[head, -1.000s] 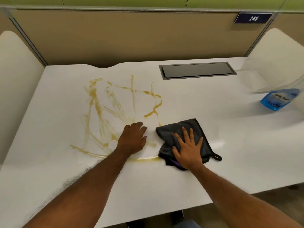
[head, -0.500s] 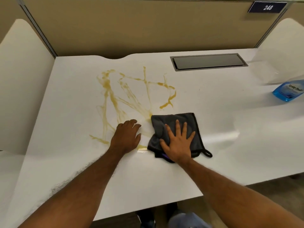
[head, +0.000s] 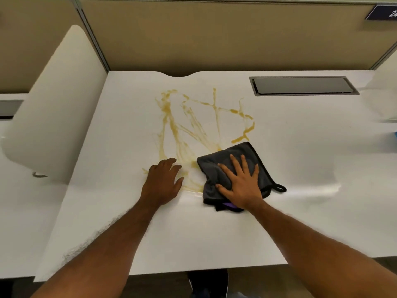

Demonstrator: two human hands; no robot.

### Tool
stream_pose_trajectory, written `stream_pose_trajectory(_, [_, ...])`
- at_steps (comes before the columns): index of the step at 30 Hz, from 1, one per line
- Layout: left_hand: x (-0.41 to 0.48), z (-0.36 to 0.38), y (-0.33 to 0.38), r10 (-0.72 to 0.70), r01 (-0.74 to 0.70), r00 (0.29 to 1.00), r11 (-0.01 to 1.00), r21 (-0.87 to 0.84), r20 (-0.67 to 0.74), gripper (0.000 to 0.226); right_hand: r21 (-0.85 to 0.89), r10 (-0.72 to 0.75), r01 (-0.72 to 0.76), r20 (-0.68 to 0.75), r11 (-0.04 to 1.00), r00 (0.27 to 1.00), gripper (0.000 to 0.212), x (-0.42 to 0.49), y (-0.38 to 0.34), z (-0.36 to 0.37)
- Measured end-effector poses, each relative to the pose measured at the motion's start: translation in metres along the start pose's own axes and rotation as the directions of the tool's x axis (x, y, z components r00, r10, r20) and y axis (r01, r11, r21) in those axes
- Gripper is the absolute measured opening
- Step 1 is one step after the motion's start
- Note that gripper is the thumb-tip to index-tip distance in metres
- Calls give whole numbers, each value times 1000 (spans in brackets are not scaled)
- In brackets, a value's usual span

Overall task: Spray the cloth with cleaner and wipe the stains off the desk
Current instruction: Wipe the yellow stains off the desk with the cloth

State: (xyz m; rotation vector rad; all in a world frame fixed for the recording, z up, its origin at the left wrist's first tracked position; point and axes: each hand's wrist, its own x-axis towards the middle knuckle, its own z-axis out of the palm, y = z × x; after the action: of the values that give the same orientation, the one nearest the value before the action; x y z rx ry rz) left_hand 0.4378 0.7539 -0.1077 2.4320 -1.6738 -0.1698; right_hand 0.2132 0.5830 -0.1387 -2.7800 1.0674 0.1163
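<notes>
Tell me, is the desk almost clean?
Not yet. Done: little that shows, only a shiny, maybe wet streak on the desk right of the cloth. In hand: the right hand presses flat on the cloth at the near edge of the stains, and the left hand rests on the desk. Left: nearly all the yellow stains beyond the cloth.

I note a grey hatch (head: 304,85) set flush near the far right corner of the desk (head: 214,244), a tan partition (head: 214,39) along its far edge, a white divider (head: 55,108) at its left edge.
</notes>
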Motion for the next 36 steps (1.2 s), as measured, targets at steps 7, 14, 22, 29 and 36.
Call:
stream_pose_trajectory(7, [-33,11,-35,-92,93,996,995,27,-9,63,-34,6,-7,-19,999,1000,82,16,-36,11])
stream_pose_trajectory(14, [-19,1,-51,9,-9,1000,998,66,4,59,71,230,-227,-49,971,972,83,21,-62,6])
stream_pose_trajectory(22, [-17,-2,-119,84,-83,996,996,19,-32,62,12,54,-53,-65,998,996,76,7,-85,17])
stream_pose_trajectory(29, [-29,13,-150,77,-77,997,996,-40,-7,64,-12,85,-85,-43,996,995,79,11,-98,20])
stream_pose_trajectory(36, [-31,13,-149,64,-65,997,997,-29,-34,63,93,417,-412,-41,906,908,84,30,-127,15])
